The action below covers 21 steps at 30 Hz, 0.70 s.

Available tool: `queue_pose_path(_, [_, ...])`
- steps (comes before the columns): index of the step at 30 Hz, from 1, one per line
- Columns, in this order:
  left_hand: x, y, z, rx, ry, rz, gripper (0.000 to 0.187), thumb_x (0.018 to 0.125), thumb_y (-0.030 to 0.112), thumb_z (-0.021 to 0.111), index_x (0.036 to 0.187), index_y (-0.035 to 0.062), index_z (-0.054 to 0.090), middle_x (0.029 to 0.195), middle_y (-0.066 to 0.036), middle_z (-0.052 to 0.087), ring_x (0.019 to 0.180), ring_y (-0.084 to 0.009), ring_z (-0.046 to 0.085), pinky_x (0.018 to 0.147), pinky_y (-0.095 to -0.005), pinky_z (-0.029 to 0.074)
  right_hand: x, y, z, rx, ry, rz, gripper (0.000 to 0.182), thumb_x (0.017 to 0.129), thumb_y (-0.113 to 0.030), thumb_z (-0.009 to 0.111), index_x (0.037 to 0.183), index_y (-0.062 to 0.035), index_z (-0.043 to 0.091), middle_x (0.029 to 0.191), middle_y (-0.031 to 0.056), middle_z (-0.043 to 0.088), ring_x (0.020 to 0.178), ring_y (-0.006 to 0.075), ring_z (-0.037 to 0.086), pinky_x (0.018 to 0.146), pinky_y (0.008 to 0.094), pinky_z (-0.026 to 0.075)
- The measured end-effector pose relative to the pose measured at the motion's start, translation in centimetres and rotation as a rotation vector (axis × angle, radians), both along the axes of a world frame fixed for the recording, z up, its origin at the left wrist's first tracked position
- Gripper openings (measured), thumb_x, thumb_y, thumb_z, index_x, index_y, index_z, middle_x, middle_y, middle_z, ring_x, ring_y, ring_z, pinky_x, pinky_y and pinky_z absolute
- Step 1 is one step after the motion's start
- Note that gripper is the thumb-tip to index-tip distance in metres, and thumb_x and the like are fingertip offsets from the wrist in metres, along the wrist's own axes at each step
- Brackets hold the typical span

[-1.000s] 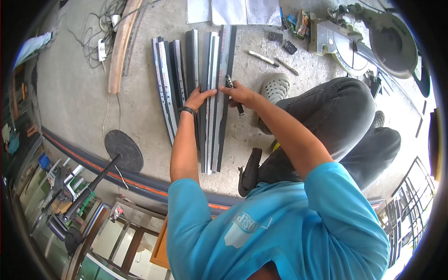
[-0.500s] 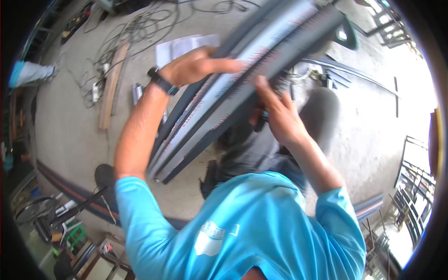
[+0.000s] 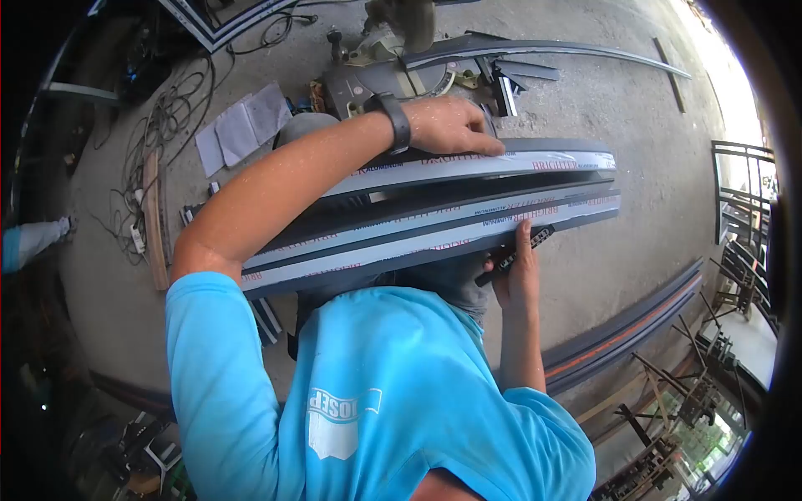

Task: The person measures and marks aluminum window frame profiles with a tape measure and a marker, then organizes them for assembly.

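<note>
Long dark-grey aluminum profiles with printed white film lie crosswise over my lap, with a gap between the far profile [image 3: 568, 160] and the near profiles [image 3: 401, 249]. My left hand [image 3: 451, 125], with a black band on its wrist, curls over the far profile's outer edge. Its fingertips press on the film. My right hand [image 3: 520, 271] grips the near profile's edge, thumb on top. Against that palm is a slim black object [image 3: 535, 248] with light markings, whose kind I cannot make out. The fingers under the profiles are hidden.
Beyond the profiles stands a miter saw [image 3: 393, 83], with offcuts [image 3: 510, 79] beside it. Paper sheets [image 3: 242, 129], tangled cable [image 3: 171, 121] and a wooden strip [image 3: 156, 221] lie at left. More long profiles [image 3: 622, 326] rest at right. Another person's leg [image 3: 38, 242] shows at far left.
The profiles have swung from a steep diagonal to nearly crosswise and sit lower before me. Both hands moved with them; the view has turned, bringing the saw into sight.
</note>
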<state>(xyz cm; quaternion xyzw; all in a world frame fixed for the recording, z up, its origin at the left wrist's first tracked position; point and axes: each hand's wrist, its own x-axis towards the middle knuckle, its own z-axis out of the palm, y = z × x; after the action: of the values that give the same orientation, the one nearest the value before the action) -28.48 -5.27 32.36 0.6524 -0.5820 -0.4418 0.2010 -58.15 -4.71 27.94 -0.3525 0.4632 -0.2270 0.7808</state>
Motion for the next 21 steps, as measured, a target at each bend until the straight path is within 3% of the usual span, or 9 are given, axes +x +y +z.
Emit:
queue_pose_path(3, [2.1, 3.7, 2.8, 0.008, -0.086, 0.074, 0.070, 0.090, 0.059, 0.069, 0.120, -0.0035, 0.065, 0.105, -0.022, 0.072, 0.096, -0.0322, 0.071, 0.084, -0.0392, 0.055, -0.8, -1.0, 1.0, -0.108, 0.198, 0.139, 0.059, 0.103, -0.055, 0.057, 0.115, 0.0024, 0.060, 0.093, 0.0130, 0.068, 0.063, 0.0160, 0.066, 0.046, 0.0244, 0.049])
queue_pose_path(5, [2.9, 7.7, 2.3, -0.111, -0.211, 0.003, 0.070, 0.090, 0.055, 0.071, 0.129, -0.0021, 0.058, 0.111, -0.025, 0.070, 0.102, -0.0346, 0.070, 0.089, -0.0427, 0.055, -2.0, -2.0, 0.3, -0.109, 0.229, 0.262, 0.059, 0.102, -0.056, 0.058, 0.111, 0.0023, 0.062, 0.085, 0.0109, 0.068, 0.057, 0.0146, 0.064, 0.045, 0.0245, 0.047])
queue_pose_path(7, [2.9, 10.0, 2.1, 0.002, -0.353, -0.066, 0.071, 0.090, 0.050, 0.073, 0.135, -0.0010, 0.052, 0.116, -0.028, 0.068, 0.107, -0.0379, 0.069, 0.092, -0.0452, 0.054, -3.3, -2.8, 0.0, -0.105, 0.286, 0.388, 0.058, 0.102, -0.056, 0.059, 0.106, 0.0018, 0.064, 0.077, 0.0080, 0.066, 0.052, 0.0130, 0.061, 0.044, 0.0244, 0.044])
queue_pose_path(11, [3.0, 10.7, 3.7, 0.258, -0.123, 0.215, 0.060, 0.093, 0.039, 0.072, 0.135, 0.0021, 0.051, 0.114, -0.027, 0.068, 0.108, -0.0383, 0.068, 0.092, -0.0438, 0.053, -3.6, -3.5, 2.3, -0.207, 0.336, 0.643, 0.049, 0.105, -0.048, 0.059, 0.094, -0.0005, 0.064, 0.065, 0.0018, 0.060, 0.049, 0.0084, 0.054, 0.042, 0.0232, 0.037])
queue_pose_path(12, [3.7, 11.9, 2.7, 0.046, -0.209, 0.203, 0.055, 0.095, 0.036, 0.070, 0.135, 0.0038, 0.051, 0.115, -0.025, 0.068, 0.105, -0.0351, 0.068, 0.093, -0.0426, 0.053, -3.7, -3.5, 3.3, -0.256, 0.334, 0.715, 0.047, 0.106, -0.045, 0.058, 0.091, -0.0012, 0.064, 0.063, 0.0005, 0.058, 0.048, 0.0070, 0.052, 0.041, 0.0228, 0.036])
queue_pose_path(16, [4.6, 12.5, 8.8, -0.236, -0.350, 0.373, 0.051, 0.095, 0.030, 0.072, 0.135, 0.0051, 0.053, 0.116, -0.017, 0.068, 0.104, -0.0259, 0.069, 0.093, -0.0378, 0.053, -3.7, -4.4, 7.8, -0.373, -0.060, 0.545, 0.035, 0.110, -0.033, 0.052, 0.096, -0.0030, 0.063, 0.066, -0.0017, 0.056, 0.048, 0.0011, 0.042, 0.042, 0.0206, 0.031])
queue_pose_path(19, [7.2, 11.9, 13.5, -0.592, -0.339, 0.392, 0.050, 0.097, 0.029, 0.072, 0.139, 0.0087, 0.053, 0.118, -0.010, 0.067, 0.106, -0.0180, 0.067, 0.091, -0.0319, 0.054, -0.5, -4.2, 7.4, -0.599, 0.017, 0.355, 0.028, 0.109, -0.029, 0.055, 0.107, -0.0022, 0.066, 0.081, -0.0020, 0.062, 0.059, 0.0014, 0.047, 0.049, 0.0184, 0.034])
queue_pose_path(20, [9.4, 12.7, 16.0, -0.447, -0.369, 0.400, 0.044, 0.099, 0.033, 0.071, 0.133, 0.0067, 0.060, 0.113, -0.007, 0.069, 0.100, -0.0158, 0.069, 0.089, -0.0301, 0.055, 1.2, -4.1, 8.1, -0.737, -0.016, 0.344, 0.027, 0.106, -0.029, 0.060, 0.111, -0.0025, 0.066, 0.085, -0.0006, 0.064, 0.064, 0.0027, 0.049, 0.054, 0.0191, 0.037])
queue_pose_path(21, [8.1, 11.8, 18.1, -0.583, -0.236, 0.498, 0.045, 0.099, 0.037, 0.070, 0.128, 0.0047, 0.061, 0.111, -0.006, 0.070, 0.097, -0.0144, 0.068, 0.084, -0.0288, 0.055, 2.9, -3.6, 9.5, -0.866, -0.046, 0.331, 0.029, 0.104, -0.029, 0.065, 0.116, -0.0028, 0.067, 0.090, 0.0007, 0.066, 0.070, 0.0040, 0.052, 0.059, 0.0199, 0.041])
